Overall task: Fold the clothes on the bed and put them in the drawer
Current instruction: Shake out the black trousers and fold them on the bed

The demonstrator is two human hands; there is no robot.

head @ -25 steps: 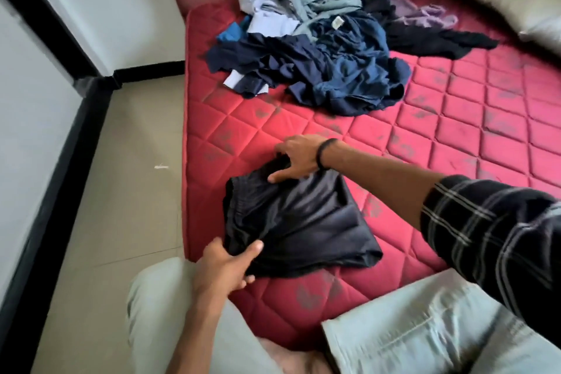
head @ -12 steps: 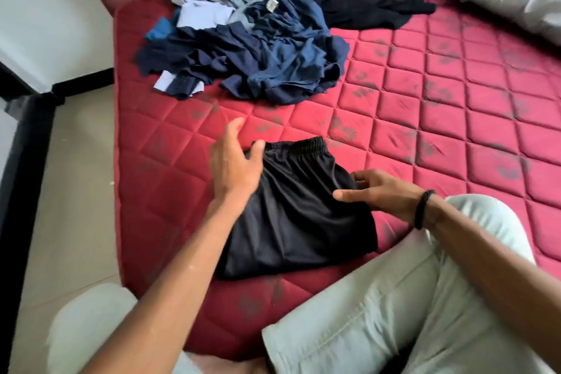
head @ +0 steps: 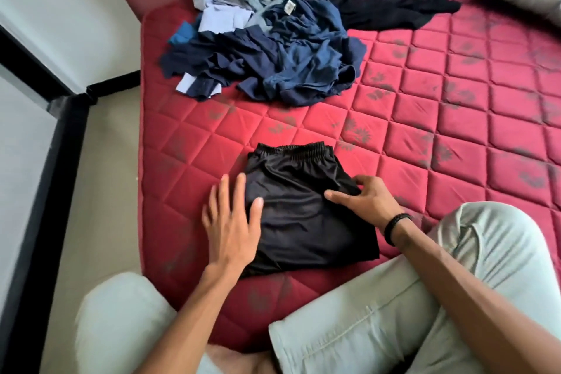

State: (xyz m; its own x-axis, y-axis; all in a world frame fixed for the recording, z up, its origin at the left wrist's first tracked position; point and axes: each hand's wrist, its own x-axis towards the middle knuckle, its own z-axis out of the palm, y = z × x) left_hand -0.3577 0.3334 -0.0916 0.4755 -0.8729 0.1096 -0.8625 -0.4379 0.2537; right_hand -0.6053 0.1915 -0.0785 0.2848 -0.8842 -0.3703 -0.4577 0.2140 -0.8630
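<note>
Shorts (head: 303, 206), black and slinky, lie near the bed's (head: 455, 161) front edge; left hand (head: 233, 222) presses flat, right hand (head: 364, 200) pinches the side fold. Likely light, slippery; best lifted by both side edges.

black shorts (head: 306, 206) folded flat on mattress; unfolded clothes pile (head: 273, 48) beyond.

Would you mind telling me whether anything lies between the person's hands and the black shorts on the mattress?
Nothing does. The left hand lies with straight fingers on the black shorts' left edge, and the right hand pinches their right edge. The clothes pile sits farther up the mattress, apart from them. No drawer is in view.
</note>
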